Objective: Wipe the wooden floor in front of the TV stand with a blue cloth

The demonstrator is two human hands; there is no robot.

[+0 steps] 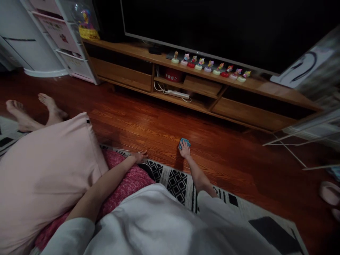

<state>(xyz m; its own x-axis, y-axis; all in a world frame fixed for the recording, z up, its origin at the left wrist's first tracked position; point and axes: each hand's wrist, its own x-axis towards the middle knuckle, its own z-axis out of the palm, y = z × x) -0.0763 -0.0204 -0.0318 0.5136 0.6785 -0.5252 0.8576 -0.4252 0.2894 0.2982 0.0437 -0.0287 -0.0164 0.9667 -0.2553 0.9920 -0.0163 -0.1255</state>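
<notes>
My right hand [184, 150] presses a small blue cloth [186, 141] against the reddish-brown wooden floor [156, 131], its fingers spread over the cloth. My left hand [140, 156] rests at the edge of the patterned rug [176, 184], fingers apart and holding nothing. A dark round-edged item [147, 170], partly hidden, lies just below it. The left forearm crosses a pink-red fabric [117, 161], beside a large pale pink pillow [55, 166].
A low wooden TV stand [127, 76] with a row of small figurines [200, 63] runs across the back, under a large television [212, 28]. Bare feet [50, 108] show at left, a white metal rack [292, 145] and slippers [329, 193] at right.
</notes>
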